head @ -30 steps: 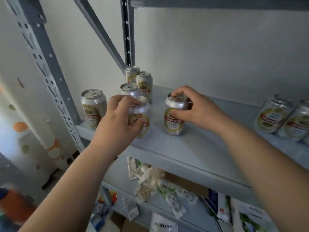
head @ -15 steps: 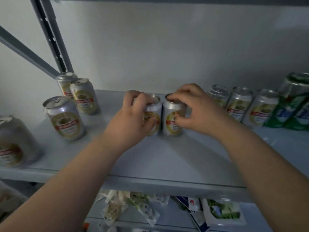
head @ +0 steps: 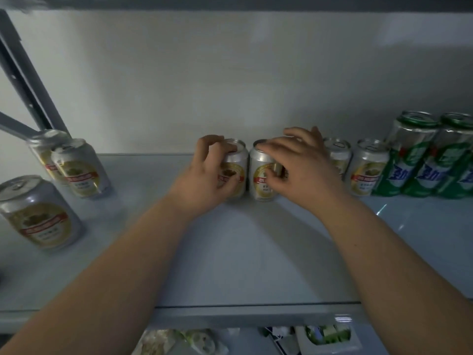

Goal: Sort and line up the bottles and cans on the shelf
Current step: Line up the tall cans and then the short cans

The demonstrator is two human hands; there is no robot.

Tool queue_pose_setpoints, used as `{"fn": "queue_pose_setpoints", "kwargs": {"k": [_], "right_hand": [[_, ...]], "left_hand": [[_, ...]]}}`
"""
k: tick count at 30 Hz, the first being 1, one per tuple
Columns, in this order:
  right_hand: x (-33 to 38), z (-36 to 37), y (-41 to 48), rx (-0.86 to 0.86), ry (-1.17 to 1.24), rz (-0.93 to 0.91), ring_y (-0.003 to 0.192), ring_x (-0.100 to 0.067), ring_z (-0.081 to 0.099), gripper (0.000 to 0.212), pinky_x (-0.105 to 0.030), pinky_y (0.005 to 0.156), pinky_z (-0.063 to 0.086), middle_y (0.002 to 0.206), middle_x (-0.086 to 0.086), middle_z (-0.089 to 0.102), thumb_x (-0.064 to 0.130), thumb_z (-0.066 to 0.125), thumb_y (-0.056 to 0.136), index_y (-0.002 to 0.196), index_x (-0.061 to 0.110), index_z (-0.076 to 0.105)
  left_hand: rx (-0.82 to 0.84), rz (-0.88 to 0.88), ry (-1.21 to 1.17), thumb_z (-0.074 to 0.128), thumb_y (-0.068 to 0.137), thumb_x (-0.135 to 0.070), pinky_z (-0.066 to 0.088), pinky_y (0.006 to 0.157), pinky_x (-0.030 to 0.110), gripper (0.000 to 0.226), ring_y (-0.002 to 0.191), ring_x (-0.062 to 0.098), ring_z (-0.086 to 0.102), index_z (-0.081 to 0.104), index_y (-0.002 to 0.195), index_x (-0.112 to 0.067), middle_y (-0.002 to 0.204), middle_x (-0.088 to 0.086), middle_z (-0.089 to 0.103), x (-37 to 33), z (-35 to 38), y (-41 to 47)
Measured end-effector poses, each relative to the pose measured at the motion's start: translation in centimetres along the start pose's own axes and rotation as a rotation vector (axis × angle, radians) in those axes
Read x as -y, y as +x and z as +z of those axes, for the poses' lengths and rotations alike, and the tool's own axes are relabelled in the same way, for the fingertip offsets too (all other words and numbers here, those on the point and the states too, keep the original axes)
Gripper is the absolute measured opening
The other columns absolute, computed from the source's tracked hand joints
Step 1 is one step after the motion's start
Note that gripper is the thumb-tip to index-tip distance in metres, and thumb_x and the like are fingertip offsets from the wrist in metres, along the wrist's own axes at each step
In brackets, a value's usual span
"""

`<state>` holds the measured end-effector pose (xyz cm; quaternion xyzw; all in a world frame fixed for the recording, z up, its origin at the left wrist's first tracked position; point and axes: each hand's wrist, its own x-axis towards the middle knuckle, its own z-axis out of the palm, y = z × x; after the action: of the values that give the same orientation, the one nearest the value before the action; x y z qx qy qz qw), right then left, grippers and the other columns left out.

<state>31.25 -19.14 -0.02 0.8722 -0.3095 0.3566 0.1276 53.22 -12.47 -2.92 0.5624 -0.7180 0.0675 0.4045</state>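
Observation:
On the grey shelf (head: 243, 252) two silver-and-gold cans stand upright side by side near the back wall. My left hand (head: 204, 175) grips the left can (head: 238, 160) from its left side. My right hand (head: 302, 170) holds the right can (head: 259, 180), with the forefinger over its rim, the thumb on its front and the other fingers lifted. Just right of this pair stand two matching cans (head: 368, 167), then several taller green cans (head: 412, 160). Three more silver-and-gold cans are scattered at the left, one near the front (head: 35, 211) and two further back (head: 79, 167).
A grey slotted upright with a slanted brace (head: 25, 83) rises at the far left. A white wall closes the back of the shelf, and another shelf board hangs overhead. Below the front edge, a lower shelf holds packets and boxes (head: 325, 336).
Both hands have carried their cans to the right and back toward the wall, ending next to the row of matching cans. The right hand's outer fingers have lifted.

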Motion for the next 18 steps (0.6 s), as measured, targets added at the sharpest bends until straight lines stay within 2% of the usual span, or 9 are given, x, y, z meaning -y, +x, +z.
{"fn": "queue_pose_setpoints", "kwargs": {"k": [5,10,14,18], "right_hand": [[-0.8,0.1,0.1,0.044,0.061,0.037,0.128,-0.029,0.045,0.049,-0.062,0.106,0.032,0.126,0.011,0.064,0.037,0.062,0.08,0.129,0.033,0.061],[-0.7,0.4,0.0,0.011,0.065,0.026,0.124,-0.03,0.046,0.049,-0.059,0.102,0.038,0.124,0.007,0.065,0.038,0.059,0.08,0.129,0.03,0.061],[-0.5,0.7,-0.1,-0.016,0.037,0.026,0.122,-0.029,0.048,0.048,-0.056,0.102,0.039,0.125,0.009,0.065,0.037,0.058,0.084,0.131,0.029,0.061],[-0.1,1.1,-0.2,-0.033,0.015,0.042,0.123,-0.029,0.047,0.049,-0.057,0.102,0.039,0.127,0.008,0.064,0.034,0.059,0.084,0.132,0.027,0.061]], "left_hand": [[0.0,-0.003,-0.043,0.066,0.081,-0.026,0.06,0.076,0.043,0.061,0.112,0.016,0.054,0.043,0.137,-0.027,0.144,0.005,0.024,0.7,0.4,-0.7],[-0.004,-0.009,-0.059,0.065,0.08,-0.025,0.06,0.078,0.045,0.064,0.116,0.014,0.05,0.044,0.14,-0.022,0.142,0.007,0.029,0.9,0.6,-0.6],[0.004,-0.005,-0.045,0.062,0.081,-0.03,0.06,0.077,0.045,0.064,0.113,0.021,0.055,0.042,0.141,-0.024,0.144,0.006,0.028,0.9,0.5,-0.8],[-0.004,0.01,0.032,0.06,0.082,-0.032,0.058,0.083,0.042,0.065,0.117,0.024,0.055,0.041,0.143,-0.019,0.145,0.01,0.031,0.5,0.4,-0.9]]}}
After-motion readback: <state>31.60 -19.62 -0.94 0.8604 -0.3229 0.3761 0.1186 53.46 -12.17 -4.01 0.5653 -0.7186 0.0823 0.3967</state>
